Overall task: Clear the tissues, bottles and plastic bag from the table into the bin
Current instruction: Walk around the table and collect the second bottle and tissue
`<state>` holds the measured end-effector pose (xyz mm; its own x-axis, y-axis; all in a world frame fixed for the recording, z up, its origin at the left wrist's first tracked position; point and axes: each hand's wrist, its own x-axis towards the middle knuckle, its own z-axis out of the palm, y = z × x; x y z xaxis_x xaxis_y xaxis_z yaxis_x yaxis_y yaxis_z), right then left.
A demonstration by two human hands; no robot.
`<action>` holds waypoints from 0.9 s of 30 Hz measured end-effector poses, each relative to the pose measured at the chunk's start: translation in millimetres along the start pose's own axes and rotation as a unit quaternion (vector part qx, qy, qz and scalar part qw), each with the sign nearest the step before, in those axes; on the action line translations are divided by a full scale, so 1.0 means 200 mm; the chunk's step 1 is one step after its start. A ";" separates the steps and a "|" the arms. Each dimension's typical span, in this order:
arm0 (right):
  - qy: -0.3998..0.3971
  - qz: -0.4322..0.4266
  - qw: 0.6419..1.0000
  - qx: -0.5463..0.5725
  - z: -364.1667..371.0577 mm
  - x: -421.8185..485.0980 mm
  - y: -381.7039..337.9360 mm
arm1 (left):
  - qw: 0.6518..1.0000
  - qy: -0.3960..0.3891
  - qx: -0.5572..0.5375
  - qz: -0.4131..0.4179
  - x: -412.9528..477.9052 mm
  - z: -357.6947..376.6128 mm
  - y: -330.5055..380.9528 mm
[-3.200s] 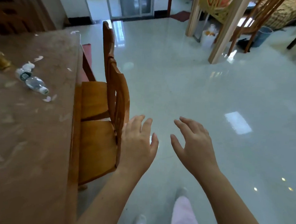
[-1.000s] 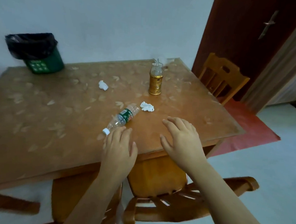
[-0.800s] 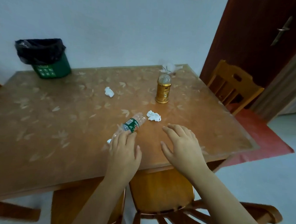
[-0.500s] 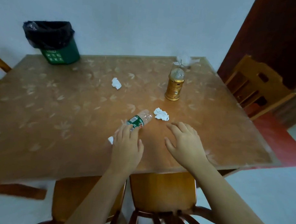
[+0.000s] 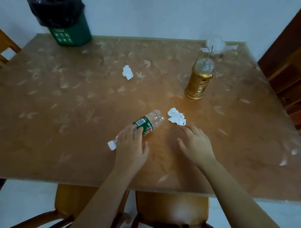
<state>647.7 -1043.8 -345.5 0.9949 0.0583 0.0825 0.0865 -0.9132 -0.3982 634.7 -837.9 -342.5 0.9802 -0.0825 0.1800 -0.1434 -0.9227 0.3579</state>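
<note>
A clear plastic bottle with a green label and white cap lies on its side on the brown table. My left hand rests flat over its neck half, fingers spread, not curled round it. A crumpled white tissue lies just right of the bottle's base. My right hand hovers open with its fingertips just short of that tissue. A second tissue sits further back in the middle. A clear plastic bag lies at the far right edge. The green bin with a black liner stands on the far left corner.
A gold lantern stands upright at the right, in front of the plastic bag. Two wooden chairs are tucked under the near edge. Another chair stands at the right side and one at the far left.
I turned from the open floor toward the table and came closer. My left hand reached forward onto the bottle; my right hand advanced toward the near tissue.
</note>
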 end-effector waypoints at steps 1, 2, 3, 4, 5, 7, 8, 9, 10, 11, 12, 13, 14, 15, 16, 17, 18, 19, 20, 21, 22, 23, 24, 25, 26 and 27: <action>-0.003 0.003 1.000 0.002 0.03 0.03 0.01 | 1.000 -0.003 0.001 -0.001 0.02 0.02 -0.01; -0.006 0.006 1.000 0.006 0.06 0.05 0.03 | 1.000 -0.004 0.003 -0.003 0.04 0.03 -0.02; -0.005 0.009 1.000 0.012 0.09 0.08 0.04 | 1.000 -0.005 0.003 -0.004 0.06 0.05 -0.03; -0.002 0.010 1.000 0.021 0.11 0.11 0.05 | 1.000 -0.006 0.001 -0.003 0.08 0.07 -0.04; 0.006 0.010 0.999 0.032 0.12 0.13 0.06 | 1.000 -0.007 0.001 -0.002 0.10 0.08 -0.05; 0.028 0.005 0.998 0.048 0.16 0.19 0.08 | 1.000 -0.007 0.009 0.001 0.13 0.11 -0.08; 0.038 0.006 0.998 0.053 0.17 0.21 0.09 | 1.000 -0.005 0.013 0.003 0.15 0.12 -0.10; 0.044 0.011 0.997 0.058 0.19 0.24 0.10 | 1.000 -0.004 0.015 0.002 0.16 0.13 -0.12; 0.046 0.017 0.997 0.060 0.21 0.26 0.11 | 1.000 -0.004 0.015 -0.001 0.17 0.14 -0.14; 0.045 0.021 0.997 0.060 0.23 0.28 0.12 | 1.000 -0.006 0.018 -0.004 0.18 0.14 -0.15; 0.041 0.024 0.997 0.059 0.25 0.30 0.13 | 1.000 -0.009 0.022 -0.003 0.18 0.15 -0.16; 0.035 0.028 0.997 0.059 0.27 0.31 0.13 | 1.000 -0.013 0.026 -0.002 0.19 0.16 -0.17; 0.029 0.033 0.997 0.062 0.29 0.33 0.13 | 1.000 -0.016 0.027 -0.001 0.19 0.17 -0.18; 0.026 0.040 0.997 0.068 0.31 0.33 0.13 | 0.999 -0.023 0.026 0.000 0.19 0.18 -0.19; 0.024 0.049 0.996 0.073 0.33 0.34 0.14 | 0.999 -0.027 0.026 0.001 0.19 0.19 -0.20; 0.024 0.060 0.995 0.079 0.34 0.34 0.14 | 0.999 -0.028 0.029 0.001 0.19 0.20 -0.20; 0.023 0.070 0.994 0.086 0.36 0.34 0.14 | 0.999 -0.029 0.031 -0.001 0.19 0.20 -0.21; 0.026 0.076 0.992 0.093 0.37 0.34 0.14 | 0.999 -0.032 0.030 -0.006 0.19 0.21 -0.22; 0.029 0.080 0.992 0.098 0.38 0.34 0.15 | 0.999 -0.036 0.027 -0.010 0.18 0.22 -0.22; 0.033 0.082 0.991 0.100 0.39 0.34 0.15 | 0.999 -0.039 0.026 -0.013 0.18 0.22 -0.23; 0.038 0.083 0.991 0.100 0.40 0.34 0.15 | 0.999 -0.040 0.026 -0.015 0.18 0.23 -0.23; 0.044 0.083 0.991 0.097 0.41 0.34 0.16 | 0.999 -0.041 0.027 -0.017 0.18 0.23 -0.23; 0.050 0.083 0.991 0.094 0.41 0.34 0.16 | 0.999 -0.043 0.027 -0.019 0.18 0.23 -0.24; 0.055 0.083 0.991 0.092 0.42 0.33 0.16 | 0.998 -0.045 0.026 -0.021 0.17 0.24 -0.24; 0.060 0.082 0.991 0.090 0.42 0.33 0.17 | 0.998 -0.044 0.023 -0.023 0.17 0.24 -0.24; 0.065 0.080 0.991 0.090 0.42 0.32 0.17 | 0.999 -0.043 0.019 -0.025 0.17 0.24 -0.24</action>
<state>719.7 -1036.6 -430.8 0.9825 -0.1449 0.1166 -0.0530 -0.8190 -0.5714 681.7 -814.3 -398.6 0.9944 -0.0657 0.0827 -0.0896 -0.9397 0.3302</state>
